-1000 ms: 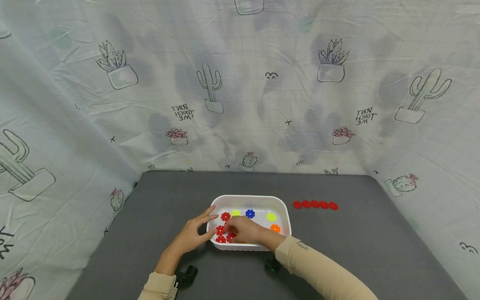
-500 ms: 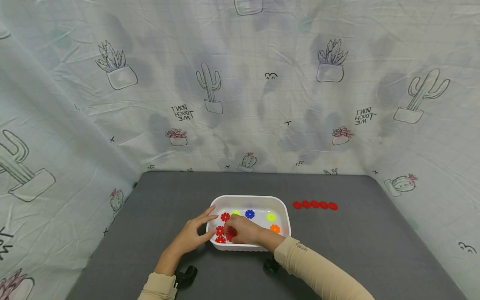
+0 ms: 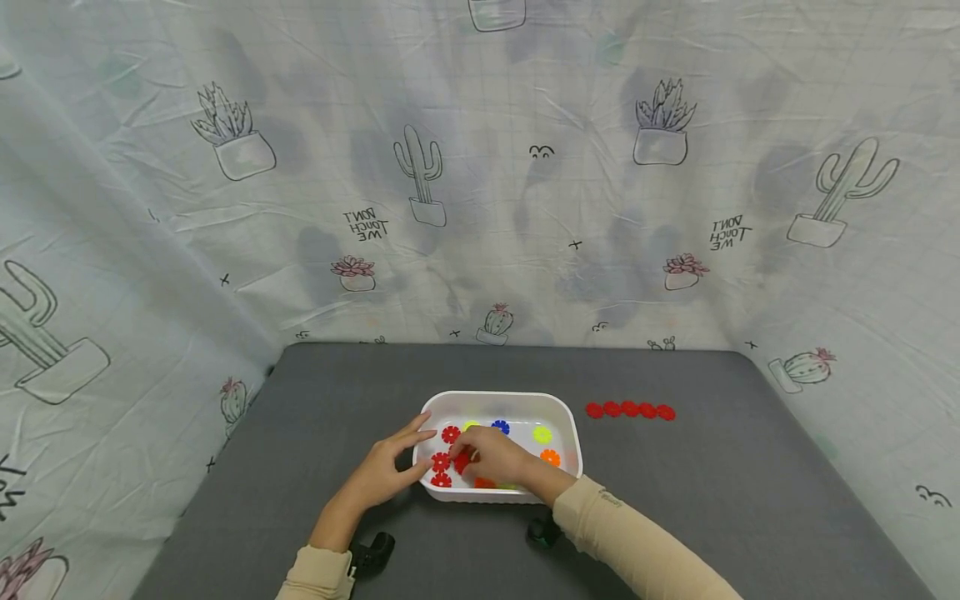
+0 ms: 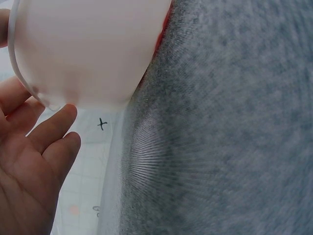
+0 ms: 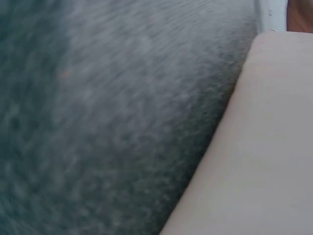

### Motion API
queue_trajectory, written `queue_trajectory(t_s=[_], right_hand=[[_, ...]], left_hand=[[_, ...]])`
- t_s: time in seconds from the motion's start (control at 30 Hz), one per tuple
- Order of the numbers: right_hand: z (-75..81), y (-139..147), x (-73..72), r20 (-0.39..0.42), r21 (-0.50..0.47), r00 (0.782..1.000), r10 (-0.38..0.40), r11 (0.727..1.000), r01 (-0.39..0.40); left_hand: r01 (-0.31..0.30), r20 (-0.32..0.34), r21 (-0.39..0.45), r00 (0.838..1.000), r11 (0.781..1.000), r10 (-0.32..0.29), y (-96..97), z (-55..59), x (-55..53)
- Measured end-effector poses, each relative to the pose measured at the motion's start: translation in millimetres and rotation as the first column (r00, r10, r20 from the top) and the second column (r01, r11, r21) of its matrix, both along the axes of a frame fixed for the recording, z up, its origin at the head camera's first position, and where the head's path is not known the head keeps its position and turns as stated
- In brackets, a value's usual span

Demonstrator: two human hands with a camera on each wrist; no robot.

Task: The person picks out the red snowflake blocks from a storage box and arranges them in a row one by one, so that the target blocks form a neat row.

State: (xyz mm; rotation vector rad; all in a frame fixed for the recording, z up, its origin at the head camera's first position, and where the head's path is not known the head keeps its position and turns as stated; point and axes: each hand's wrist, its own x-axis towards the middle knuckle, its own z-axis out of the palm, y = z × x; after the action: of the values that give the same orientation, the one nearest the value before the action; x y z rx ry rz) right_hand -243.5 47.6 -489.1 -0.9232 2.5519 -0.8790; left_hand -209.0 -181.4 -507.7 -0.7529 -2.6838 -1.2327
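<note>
A white plastic tray (image 3: pixel 525 398) stands on the grey table, with flower-shaped plastic discs inside. My left hand (image 3: pixel 378 475) rests at its left end, fingers spread and fairly straight over the rim. In the left wrist view, two fingertips (image 4: pixel 71 111) of that hand touch the tray's outer wall (image 4: pixel 93 54). My right hand (image 3: pixel 491 457) reaches into the tray and pinches a red flower disc (image 3: pixel 462 463) between thumb and fingers. More red discs (image 3: pixel 441 461) lie at the left end. The right wrist view shows mostly the sleeve (image 5: pixel 264 137), with the fingers out of sight.
Behind the right hand lie a blue disc (image 3: pixel 500 427) and a yellow one (image 3: pixel 542 434); an orange disc (image 3: pixel 550 457) is to its right. Several red discs form a row (image 3: pixel 630 409) on the table, right of the tray. A patterned cloth (image 3: pixel 480 183) encloses the table.
My right hand has lifted slightly and shifted a little right within the tray, uncovering orange and yellow-green discs near the front wall. The left hand and the tray have stayed in place.
</note>
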Motion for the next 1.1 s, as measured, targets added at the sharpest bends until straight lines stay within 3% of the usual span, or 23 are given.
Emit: queue_trajectory(t_s=[0.23,0.57,0.83,1.1], right_hand=[[5.8,8,-0.4,0.064,-0.145,0.997,-0.045,0.988,0.054],[15.9,32,1.8,0.104,-0.297,0.990,-0.100,0.946,0.127],[24.3,66,4.5,0.172,-0.424,0.974,-0.150,0.881,0.210],[22.0,108,8.7,0.224,-0.520,0.947,-0.230,0.794,0.315]], left_hand=[[0.000,0.017,-0.001,1.000,1.000,0.000,-0.2,1.6,0.6],[-0.009,0.009,-0.011,1.000,1.000,0.009,-0.8,-0.4,-2.2],[-0.016,0.029,0.003,0.999,1.000,0.016,-1.2,-0.2,-1.5],[-0.006,0.029,0.008,1.000,1.000,0.006,-0.8,-0.1,-2.8]])
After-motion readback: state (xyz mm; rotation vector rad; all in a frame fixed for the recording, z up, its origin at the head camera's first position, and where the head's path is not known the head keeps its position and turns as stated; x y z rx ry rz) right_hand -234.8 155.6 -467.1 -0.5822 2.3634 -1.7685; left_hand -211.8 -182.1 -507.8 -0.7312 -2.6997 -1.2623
